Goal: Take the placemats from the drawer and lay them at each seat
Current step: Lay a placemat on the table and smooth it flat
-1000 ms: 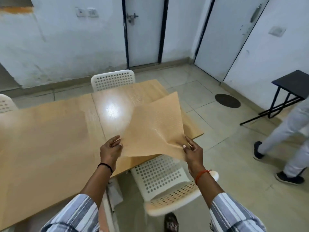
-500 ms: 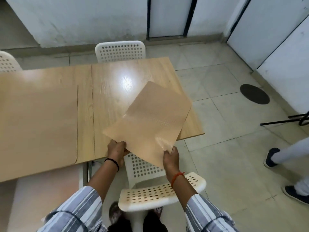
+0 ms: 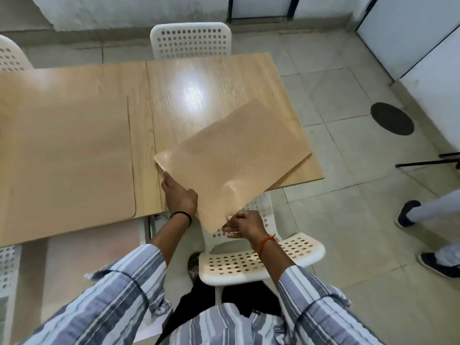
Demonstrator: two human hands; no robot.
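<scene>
A tan textured placemat (image 3: 231, 160) lies tilted over the near right corner of the wooden table (image 3: 199, 80), its far part on the tabletop and its near corner hanging past the edge. My left hand (image 3: 178, 195) holds its left edge, fingers tucked under the mat. My right hand (image 3: 245, 224) pinches the near corner above a white perforated chair (image 3: 261, 260). Another tan placemat (image 3: 64, 155) lies flat on the table's left part.
White perforated chairs stand at the far side (image 3: 190, 39) and far left (image 3: 10, 56). A second person's legs and dark shoes (image 3: 408, 212) are on the tiled floor at right, near a black stand's legs (image 3: 428, 161) and a round dark floor cover (image 3: 392, 118).
The placemat has come down from the air onto the table's right corner, both hands lowering with it. The view has tipped downward and closer to the table.
</scene>
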